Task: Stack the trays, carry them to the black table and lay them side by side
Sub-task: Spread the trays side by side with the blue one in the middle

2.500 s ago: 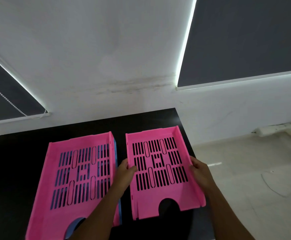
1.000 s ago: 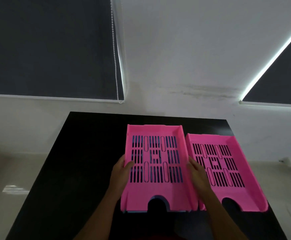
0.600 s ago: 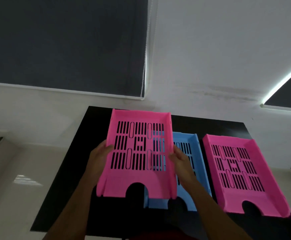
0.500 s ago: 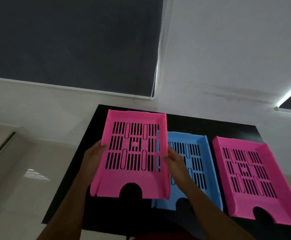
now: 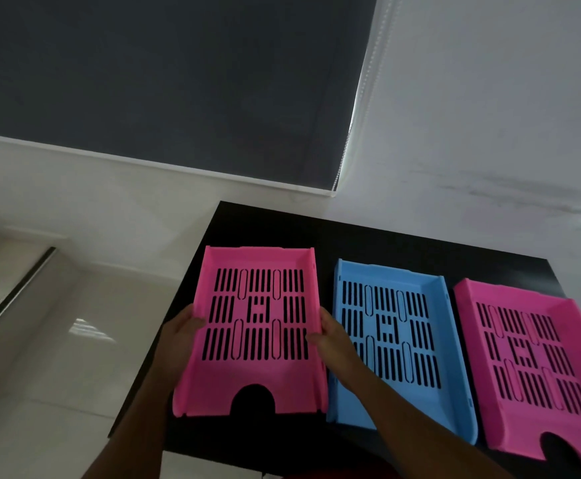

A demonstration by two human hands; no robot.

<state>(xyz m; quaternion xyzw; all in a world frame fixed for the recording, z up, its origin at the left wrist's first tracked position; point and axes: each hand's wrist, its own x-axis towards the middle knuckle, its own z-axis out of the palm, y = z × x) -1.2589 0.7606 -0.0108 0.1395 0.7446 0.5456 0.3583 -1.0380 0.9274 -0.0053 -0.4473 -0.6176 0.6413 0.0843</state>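
Pink slotted tray [image 5: 256,326] with semicircular front notch, between both hands [image 5: 261,340]

The right pink tray [image 5: 538,368] runs off the frame's right edge.

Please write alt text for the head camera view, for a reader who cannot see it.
Two bare hands, left hand and right hand, grip the sides of a pink tray at the left end of a black table. A blue tray and a second pink tray lie to its right.
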